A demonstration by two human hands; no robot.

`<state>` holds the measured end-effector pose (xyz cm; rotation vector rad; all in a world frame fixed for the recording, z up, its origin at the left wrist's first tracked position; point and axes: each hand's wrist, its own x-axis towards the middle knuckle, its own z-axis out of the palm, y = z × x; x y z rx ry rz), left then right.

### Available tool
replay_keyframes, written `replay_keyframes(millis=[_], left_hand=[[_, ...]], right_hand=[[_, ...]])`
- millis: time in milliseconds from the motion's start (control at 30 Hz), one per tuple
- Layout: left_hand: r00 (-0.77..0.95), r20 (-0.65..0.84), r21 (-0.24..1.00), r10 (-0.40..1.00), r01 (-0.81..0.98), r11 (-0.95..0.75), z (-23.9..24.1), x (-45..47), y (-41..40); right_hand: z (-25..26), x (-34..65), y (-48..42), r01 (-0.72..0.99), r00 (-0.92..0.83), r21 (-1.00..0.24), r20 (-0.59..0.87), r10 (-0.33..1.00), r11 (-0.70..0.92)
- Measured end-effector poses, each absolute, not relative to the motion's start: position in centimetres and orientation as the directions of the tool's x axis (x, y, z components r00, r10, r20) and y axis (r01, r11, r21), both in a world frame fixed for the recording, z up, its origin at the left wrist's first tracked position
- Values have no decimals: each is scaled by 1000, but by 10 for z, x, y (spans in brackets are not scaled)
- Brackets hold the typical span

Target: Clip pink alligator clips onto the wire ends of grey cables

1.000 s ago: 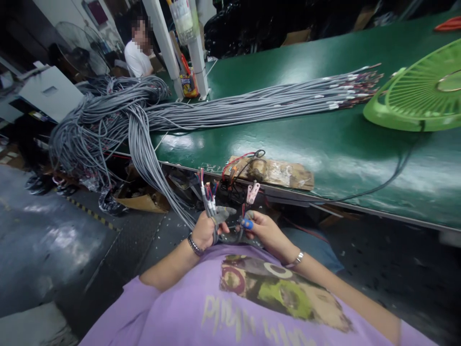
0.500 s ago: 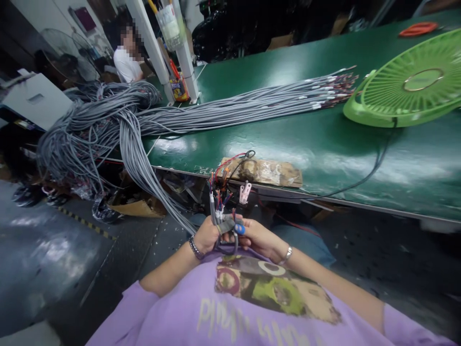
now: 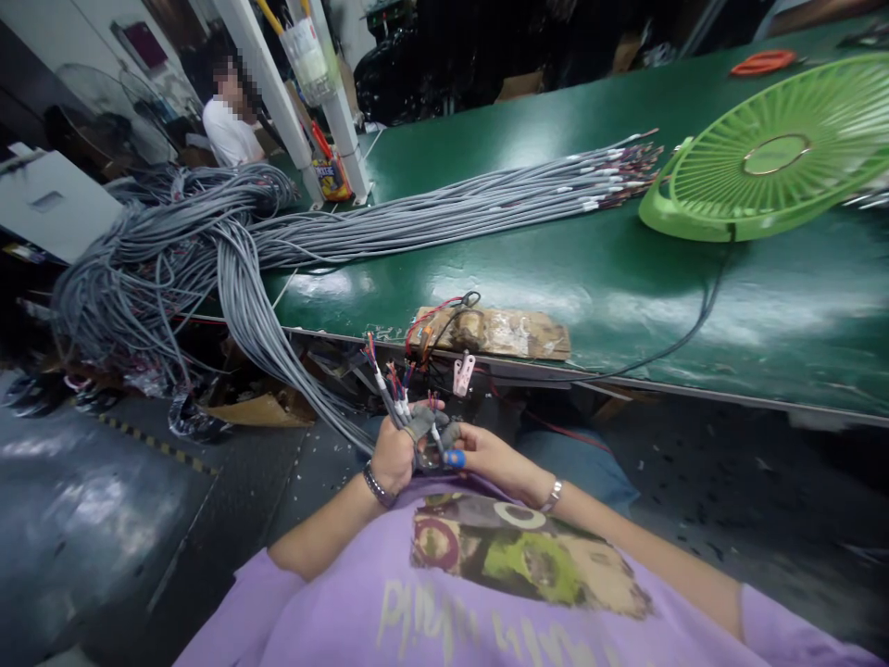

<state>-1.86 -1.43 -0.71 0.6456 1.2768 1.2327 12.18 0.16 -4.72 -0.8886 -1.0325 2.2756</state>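
Note:
My left hand (image 3: 394, 456) is closed around the ends of a few grey cables (image 3: 386, 382), whose stripped coloured wires stick up above the fist. My right hand (image 3: 490, 454) is closed beside it, its blue-capped fingertip (image 3: 454, 458) pinching at the same cable ends. Both hands sit close to my chest, just below the front edge of the green table (image 3: 556, 278). The grey cables run from my left hand up to a big tangled bundle (image 3: 173, 250) hanging off the table's left end.
A long bundle of grey cables (image 3: 486, 199) lies across the table. A green fan (image 3: 770, 153) lies at the right, its black cord trailing to the edge. A taped brown block with clip leads (image 3: 500, 332) sits at the front edge. A person in white (image 3: 226, 130) sits far left.
My hands have drifted slightly down and left, and the cable ends have tilted left. The view has shifted left, so the table and fan appear further left.

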Motion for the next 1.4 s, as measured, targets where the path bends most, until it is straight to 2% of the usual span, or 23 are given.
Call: replay_keyframes(millis=[100,200,400,667,833,933,1033,1133,1267,1400], left_hand=[[-134,-346,905,929,-309,292,-11,-20,-13],[-63,-415,866,908,-332,373,-14,-21,-13],[59,-457,824,888,-349,447,-11,-22,-16],[81,-444,847,892,-287,448,-11,-23,-19],[11,-401,893,916,-215,394,-12,-21,-20],[-69,-329,936,942,-155,316,-14,-21,-20],[-95,-294,955,951,-80,287,-16,-21,-20],[-78,-292,956,953,-41,289,-15,-21,-20],[-52,-273,961,961,18,275,-10,-19,-20],[-12,-293,954,956,57,294,-9,-19,-20]], right_hand=[[-47,120,-1,-118,-688,-857,-293,664,-501],[-49,119,-1,-102,-701,-877,-271,659,-469],[-54,119,-2,-104,-770,-843,-268,579,-528],[-54,120,-5,-31,-752,-829,-348,559,-558],[-51,125,-4,-26,-726,-856,-339,599,-517],[-53,132,2,28,-695,-907,-320,644,-421],[-48,141,11,81,-578,-947,-300,759,-312],[-31,143,17,18,-420,-964,-250,872,-267],[-11,134,16,-60,-452,-948,-253,855,-312],[-17,127,14,-67,-480,-921,-308,822,-384]])
